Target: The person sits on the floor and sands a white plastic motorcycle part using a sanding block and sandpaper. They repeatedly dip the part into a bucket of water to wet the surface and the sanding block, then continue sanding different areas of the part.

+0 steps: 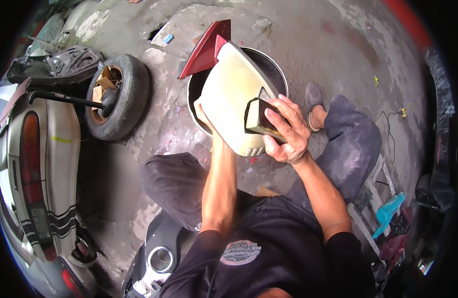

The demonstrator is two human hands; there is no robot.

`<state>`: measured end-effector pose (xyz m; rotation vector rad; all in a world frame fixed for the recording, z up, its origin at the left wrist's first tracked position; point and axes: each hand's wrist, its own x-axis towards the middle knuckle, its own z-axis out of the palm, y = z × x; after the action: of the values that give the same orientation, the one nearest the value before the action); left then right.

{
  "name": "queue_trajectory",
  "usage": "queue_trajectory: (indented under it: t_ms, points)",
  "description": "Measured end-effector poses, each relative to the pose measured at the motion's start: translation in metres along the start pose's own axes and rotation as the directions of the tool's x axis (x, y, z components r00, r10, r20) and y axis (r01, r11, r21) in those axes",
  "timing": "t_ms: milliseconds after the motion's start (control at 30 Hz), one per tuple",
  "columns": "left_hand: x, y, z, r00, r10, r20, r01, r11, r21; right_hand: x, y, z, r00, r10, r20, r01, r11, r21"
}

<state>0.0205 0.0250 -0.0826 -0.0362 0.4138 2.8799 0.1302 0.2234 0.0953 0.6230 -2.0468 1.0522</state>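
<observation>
A cream-coloured car side-mirror housing with a dark red mounting bracket is held above a round dark basin. My left hand grips the housing from its left edge and underneath, so most of its fingers are hidden. In my right hand is a sanding block wrapped in dark abrasive paper, pressed on the lower right of the housing, beside a small opening. Slots show at the housing's bottom end.
A tyre holding cardboard scraps and a black bar stands left, near a car bumper with a tail lamp. A headlamp unit lies lower left. At right are a metal step frame, a turquoise part and a cable.
</observation>
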Motion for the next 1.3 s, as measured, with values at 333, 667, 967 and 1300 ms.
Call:
queue_trajectory:
  t_ms: [333, 667, 967, 1300]
  points:
    - [-0.010, 0.095, 0.130, 0.968, -0.169, -0.187, 0.250, 0.746, 0.617, -0.002, -0.002, -0.001, 0.987, -0.045, 0.154, 0.035, 0.997, 0.068]
    - [0.032, 0.122, 0.134, 0.909, -0.320, -0.266, 0.352, 0.253, 0.901, 0.043, -0.013, -0.126, 0.894, 0.383, -0.233, -0.387, 0.921, 0.029]
    - [0.061, 0.128, 0.099, 0.861, -0.429, -0.272, 0.455, 0.415, 0.788, -0.091, -0.029, -0.309, 0.722, 0.517, -0.460, -0.689, 0.473, -0.549]
    - [0.068, 0.125, 0.096, 0.893, -0.341, -0.295, 0.414, 0.362, 0.835, -0.219, -0.049, -0.348, 0.421, 0.626, -0.657, -0.880, 0.105, -0.463]
